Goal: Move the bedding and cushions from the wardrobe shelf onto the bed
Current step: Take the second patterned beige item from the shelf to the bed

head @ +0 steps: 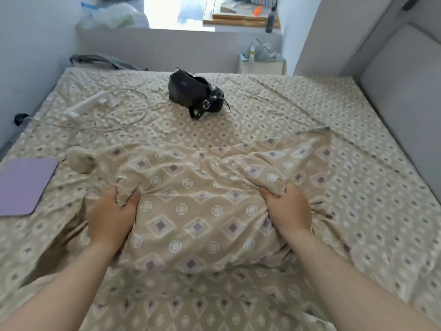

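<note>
I am gripping the pillow (198, 211) on the bed (358, 163), left hand (112, 213) and right hand (288, 211) fingers (269, 194) clamped on bunched fabric; a black bag (191, 94) is lying well beyond them.

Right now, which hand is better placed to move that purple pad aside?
Left. The left hand grips the pillow on the side nearest the purple pad; the right hand is farther away.
</note>
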Motion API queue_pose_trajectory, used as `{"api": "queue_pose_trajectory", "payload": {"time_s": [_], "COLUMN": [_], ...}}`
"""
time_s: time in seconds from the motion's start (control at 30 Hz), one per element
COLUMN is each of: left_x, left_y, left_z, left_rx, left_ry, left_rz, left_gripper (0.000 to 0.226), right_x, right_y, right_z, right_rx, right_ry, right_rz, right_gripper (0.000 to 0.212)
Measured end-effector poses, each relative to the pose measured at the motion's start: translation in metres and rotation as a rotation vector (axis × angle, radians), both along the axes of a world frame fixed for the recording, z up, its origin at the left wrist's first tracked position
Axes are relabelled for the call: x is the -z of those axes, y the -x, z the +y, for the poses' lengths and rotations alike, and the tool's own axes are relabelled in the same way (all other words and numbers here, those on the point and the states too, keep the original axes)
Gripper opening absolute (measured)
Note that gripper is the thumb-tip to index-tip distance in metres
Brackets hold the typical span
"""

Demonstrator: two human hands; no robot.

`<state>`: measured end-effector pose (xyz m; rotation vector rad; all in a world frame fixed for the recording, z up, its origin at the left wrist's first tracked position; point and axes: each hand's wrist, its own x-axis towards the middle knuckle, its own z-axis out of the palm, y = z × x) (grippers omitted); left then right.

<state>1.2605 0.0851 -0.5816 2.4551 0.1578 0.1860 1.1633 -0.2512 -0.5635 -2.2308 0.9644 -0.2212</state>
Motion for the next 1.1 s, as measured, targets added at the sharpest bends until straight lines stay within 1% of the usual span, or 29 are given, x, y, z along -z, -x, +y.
{"api": "queue_pose_trajectory", "payload": {"time_s": [0.13, 0.2, 0.27, 0.3, 0.37, 0.4, 0.47, 0.5, 0.57, 0.63, 0.7, 0.8, 0.9, 0.97, 1.03, 1.1], "left_x": [0.040, 0.058, 0.077, 0.085, 0.102, 0.109, 0.127, 0.135, 0.147, 0.151, 0.149, 0.136, 0.112, 0.085, 0.055, 0.020], "left_y": [-0.017, -0.025, -0.034, -0.039, -0.044, -0.045, -0.045, -0.046, -0.050, -0.054, -0.055, -0.051, -0.038, -0.030, -0.027, -0.025], "left_z": [0.000, -0.001, 0.000, 0.000, 0.001, 0.002, 0.009, 0.013, 0.019, 0.022, 0.025, 0.026, 0.025, 0.025, 0.026, 0.029], "left_rx": [0.034, 0.067, 0.070, 0.059, 0.025, 0.012, 0.028, 0.060, 0.127, 0.142, 0.126, 0.090, 0.096, 0.159, 0.212, 0.236], "left_ry": [-0.089, -0.092, -0.073, -0.071, -0.065, -0.044, 0.001, 0.006, -0.024, -0.078, -0.109, -0.085, -0.083, -0.126, -0.155, -0.116], "left_rz": [-0.011, -0.023, -0.009, 0.014, 0.095, 0.141, 0.214, 0.251, 0.325, 0.384, 0.397, 0.437, 0.468, 0.406, 0.295, 0.236], "left_gripper": [0.028, 0.025, 0.025, 0.030, 0.053, 0.068, 0.093, 0.100, 0.107, 0.112, 0.115, 0.117, 0.107, 0.098, 0.090, 0.085], "right_x": [0.052, 0.073, 0.092, 0.101, 0.119, 0.127, 0.146, 0.153, 0.169, 0.178, 0.177, 0.161, 0.132, 0.104, 0.073, 0.033], "right_y": [-0.007, -0.008, -0.011, -0.013, -0.016, -0.016, -0.011, -0.006, 0.004, 0.010, 0.009, 0.004, 0.000, -0.002, -0.008, -0.017], "right_z": [0.000, 0.000, -0.003, -0.005, -0.010, -0.011, -0.009, -0.005, 0.005, 0.010, 0.010, 0.011, 0.011, 0.017, 0.026, 0.042], "right_rx": [0.008, 0.007, 0.025, 0.028, 0.031, 0.040, 0.068, 0.078, 0.059, 0.038, 0.034, 0.034, 0.021, -0.040, -0.129, -0.211], "right_ry": [-0.043, -0.058, -0.055, -0.059, -0.061, -0.025, 0.116, 0.159, 0.154, 0.129, 0.134, 0.121, 0.101, 0.125, 0.113, 0.084], "right_rz": [0.035, 0.053, 0.086, 0.108, 0.151, 0.190, 0.317, 0.365, 0.409, 0.424, 0.422, 0.447, 0.464, 0.435, 0.374, 0.304], "right_gripper": [0.041, 0.041, 0.047, 0.053, 0.066, 0.074, 0.098, 0.109, 0.117, 0.116, 0.114, 0.111, 0.105, 0.097, 0.090, 0.083]}}
